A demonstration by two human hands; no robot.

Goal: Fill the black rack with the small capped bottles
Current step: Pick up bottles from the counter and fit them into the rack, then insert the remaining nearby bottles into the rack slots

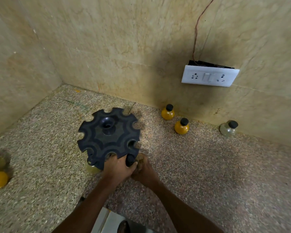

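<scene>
Head view: both hands (119,169) (144,170) press 1 bottle (131,159) into the rack (107,133), fingers closed around it; next, fetch another.

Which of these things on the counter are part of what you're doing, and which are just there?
Part of the job: black rack; bottle being fitted by left hand and right hand; yellow bottles; pale bottle.

Just there: wall socket; thin wire.

We note a speckled granite desk (208,174) meeting beige marbled walls (107,47) in a corner; white socket plate (210,77) hangs loose, thin reddish wire (197,29) rising above it.
</scene>
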